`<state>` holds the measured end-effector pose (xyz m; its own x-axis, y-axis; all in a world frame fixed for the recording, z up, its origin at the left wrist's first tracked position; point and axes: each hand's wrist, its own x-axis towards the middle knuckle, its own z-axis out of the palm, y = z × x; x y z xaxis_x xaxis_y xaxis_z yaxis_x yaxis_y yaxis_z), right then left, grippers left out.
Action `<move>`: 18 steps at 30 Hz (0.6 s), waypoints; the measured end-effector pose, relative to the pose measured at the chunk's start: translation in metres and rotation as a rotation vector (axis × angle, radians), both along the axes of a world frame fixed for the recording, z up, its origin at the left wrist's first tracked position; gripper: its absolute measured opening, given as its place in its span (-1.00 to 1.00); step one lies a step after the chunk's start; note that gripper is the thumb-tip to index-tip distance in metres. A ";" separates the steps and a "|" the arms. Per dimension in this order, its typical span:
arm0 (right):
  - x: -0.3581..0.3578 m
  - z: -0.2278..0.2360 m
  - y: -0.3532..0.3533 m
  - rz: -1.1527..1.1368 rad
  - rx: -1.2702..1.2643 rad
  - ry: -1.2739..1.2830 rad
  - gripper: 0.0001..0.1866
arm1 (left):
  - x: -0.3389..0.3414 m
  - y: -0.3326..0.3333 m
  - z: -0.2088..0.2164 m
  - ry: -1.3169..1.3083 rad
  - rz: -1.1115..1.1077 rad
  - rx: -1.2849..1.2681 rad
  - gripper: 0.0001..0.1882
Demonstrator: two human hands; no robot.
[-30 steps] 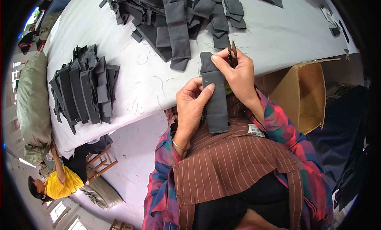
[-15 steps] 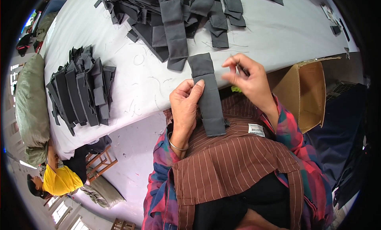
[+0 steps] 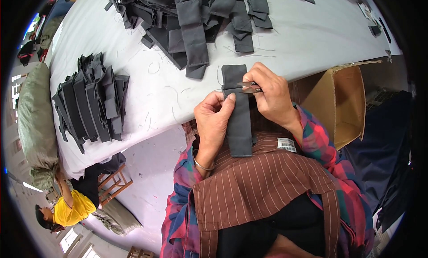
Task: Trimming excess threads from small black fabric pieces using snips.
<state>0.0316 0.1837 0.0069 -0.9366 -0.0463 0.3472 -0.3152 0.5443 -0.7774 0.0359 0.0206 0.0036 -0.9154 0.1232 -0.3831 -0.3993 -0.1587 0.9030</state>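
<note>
A dark grey fabric strip (image 3: 239, 120) hangs over the table's near edge toward my apron, its upper end lying on the white cloth. My left hand (image 3: 213, 120) pinches the strip's left side between thumb and fingers. In my right hand (image 3: 269, 91) is a pair of thread snips (image 3: 250, 87). Their two pointed blades lie apart across the strip, just above my left thumb, at a crosswise seam. Whether a thread sits between the blades is too small to tell.
A large heap of grey strips (image 3: 191, 30) covers the far table (image 3: 147, 93). A neater stack (image 3: 91, 102) stands at left. Loose threads lie about. A cardboard box (image 3: 350, 106) is on my right. Another person in yellow (image 3: 76, 206) is by a filled sack (image 3: 35, 124).
My right hand has come left and down to the strip, bringing the snips' blades over it. My left hand has shifted slightly right with the strip. The other person has moved a little.
</note>
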 end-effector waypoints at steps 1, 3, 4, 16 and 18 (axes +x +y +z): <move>0.003 -0.001 -0.002 -0.009 -0.023 -0.012 -0.77 | 0.001 -0.001 -0.002 0.036 -0.006 -0.061 -0.85; 0.014 -0.005 -0.009 0.025 -0.091 -0.054 -0.77 | -0.003 -0.002 -0.003 0.034 0.058 -0.024 -0.84; 0.020 -0.004 -0.012 0.057 -0.161 -0.095 -0.78 | -0.005 -0.003 -0.003 0.034 0.119 0.011 -0.83; 0.009 0.016 0.013 -0.078 0.007 0.000 -0.75 | -0.015 -0.004 0.008 -0.046 0.143 0.042 -0.60; 0.008 0.016 0.019 -0.018 0.134 0.078 -0.76 | -0.016 -0.002 0.010 -0.035 0.154 0.021 -0.59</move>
<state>0.0395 0.2026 0.0232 -0.9081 -0.0809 0.4109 -0.3612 0.6476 -0.6709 0.0199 0.0188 0.0133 -0.9104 -0.0097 -0.4136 -0.3996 -0.2390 0.8850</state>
